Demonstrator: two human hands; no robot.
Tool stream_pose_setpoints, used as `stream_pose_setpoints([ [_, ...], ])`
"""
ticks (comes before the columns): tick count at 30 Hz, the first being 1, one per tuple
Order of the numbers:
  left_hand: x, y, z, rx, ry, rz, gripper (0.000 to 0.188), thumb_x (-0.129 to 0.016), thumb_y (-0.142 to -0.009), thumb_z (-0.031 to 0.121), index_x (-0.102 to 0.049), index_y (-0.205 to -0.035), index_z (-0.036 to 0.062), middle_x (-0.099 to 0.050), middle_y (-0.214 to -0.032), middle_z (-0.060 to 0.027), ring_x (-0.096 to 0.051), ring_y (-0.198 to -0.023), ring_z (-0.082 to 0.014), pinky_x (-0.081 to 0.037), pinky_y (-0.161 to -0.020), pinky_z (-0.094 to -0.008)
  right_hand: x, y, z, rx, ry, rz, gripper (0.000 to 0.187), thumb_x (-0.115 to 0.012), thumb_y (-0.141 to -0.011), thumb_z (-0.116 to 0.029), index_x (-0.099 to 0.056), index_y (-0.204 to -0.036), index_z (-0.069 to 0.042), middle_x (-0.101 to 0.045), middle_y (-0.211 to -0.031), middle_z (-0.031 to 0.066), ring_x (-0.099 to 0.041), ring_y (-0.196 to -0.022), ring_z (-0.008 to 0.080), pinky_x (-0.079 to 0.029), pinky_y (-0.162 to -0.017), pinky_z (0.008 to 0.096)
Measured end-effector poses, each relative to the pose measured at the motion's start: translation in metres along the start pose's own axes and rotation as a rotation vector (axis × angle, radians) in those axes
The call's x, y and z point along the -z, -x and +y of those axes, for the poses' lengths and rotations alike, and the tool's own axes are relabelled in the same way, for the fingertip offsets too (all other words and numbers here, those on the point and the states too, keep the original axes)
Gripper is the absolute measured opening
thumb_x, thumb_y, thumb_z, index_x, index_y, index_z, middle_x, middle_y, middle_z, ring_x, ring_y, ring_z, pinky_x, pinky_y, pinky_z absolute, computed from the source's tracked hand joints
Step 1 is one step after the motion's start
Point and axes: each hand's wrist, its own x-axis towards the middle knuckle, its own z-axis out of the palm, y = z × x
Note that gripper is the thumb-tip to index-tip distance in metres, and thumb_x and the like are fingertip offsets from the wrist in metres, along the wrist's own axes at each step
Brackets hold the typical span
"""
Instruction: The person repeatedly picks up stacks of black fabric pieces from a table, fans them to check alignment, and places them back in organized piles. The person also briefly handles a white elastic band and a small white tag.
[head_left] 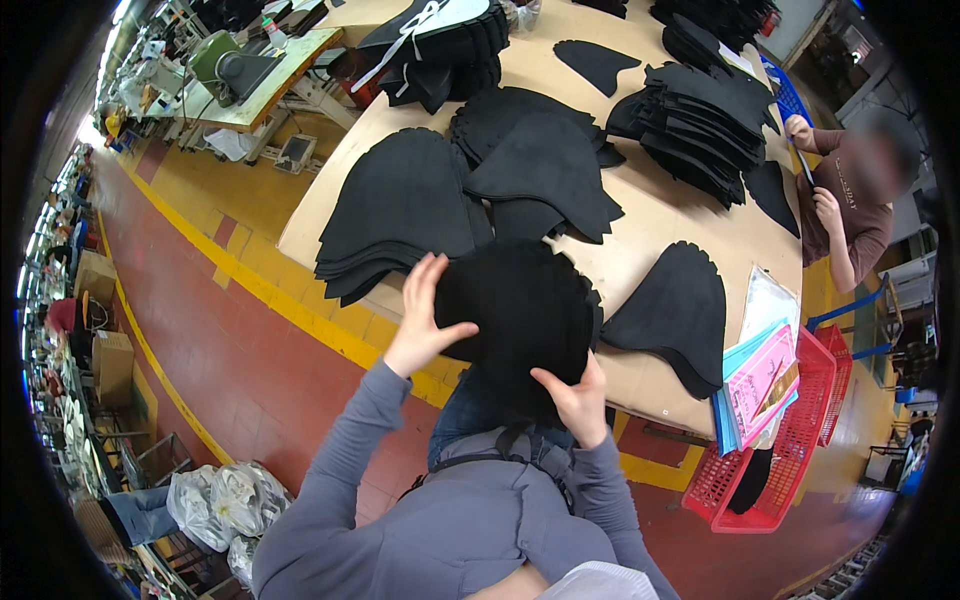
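Observation:
Between my two hands is a stack of black cut pieces point(515, 320), held up at the table's near edge. My left hand point(425, 320) grips its left side, thumb on top and fingers spread along the edge. On the right side, my right hand point(578, 398) presses its thumb on the face, with the other fingers partly hidden behind. Just beyond lies a pile of larger black pieces point(395, 205) with scalloped edges. More black pieces point(550, 170) overlap next to it, and a smaller pile point(672, 315) rests to the right.
The pale table point(640, 215) also carries a tall black stack point(700, 130) and a tied bundle point(440, 50). Papers and a pink booklet point(762, 380) lie at its right corner above a red basket point(770, 490). A co-worker point(850, 190) stands right; a sewing machine point(225, 70) is far left.

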Motion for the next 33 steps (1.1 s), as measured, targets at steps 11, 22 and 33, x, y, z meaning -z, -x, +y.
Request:
stream_pose_setpoints([
  [11, 0.022, -0.04, 0.009, -0.355, 0.145, -0.257, 0.069, -0.091, -0.056, 0.019, -0.062, -0.117, 0.0086, -0.067, -0.109, -0.0042, -0.062, -0.11, -0.0214, -0.021, -0.116, -0.0535, 0.055, -0.012, -0.008, 0.224, 0.259, -0.078, 0.072, -0.087, -0.06, -0.003, -0.049, -0.121, -0.005, -0.056, -0.127, 0.0153, -0.055, -0.118, 0.027, -0.044, -0.1, 0.0369],
  [22, -0.009, -0.038, 0.016, -0.362, 0.433, -0.299, 0.047, -0.09, -0.06, 0.014, -0.069, -0.102, 0.0078, -0.071, -0.101, -0.0057, -0.065, -0.103, -0.0227, -0.034, -0.109, -0.0467, 0.043, -0.038, 0.008, 0.31, 0.171, 0.039, 0.041, -0.087, -0.062, -0.002, -0.065, -0.097, -0.002, -0.068, -0.091, 0.0099, -0.065, -0.082, 0.0202, -0.052, -0.078, 0.0292],
  [33, -0.058, 0.014, 0.064, 0.299, 1.348, 0.307, 0.081, -0.066, -0.088, 0.017, -0.019, -0.152, 0.0057, -0.035, -0.149, -0.0118, -0.029, -0.141, -0.0226, -0.022, -0.114, -0.0343, 0.02, -0.036, 0.009, 0.216, -0.425, 0.438, 0.041, -0.075, -0.072, -0.001, -0.063, -0.112, 0.001, -0.068, -0.104, 0.0104, -0.065, -0.095, 0.0195, -0.051, -0.086, 0.0309],
])
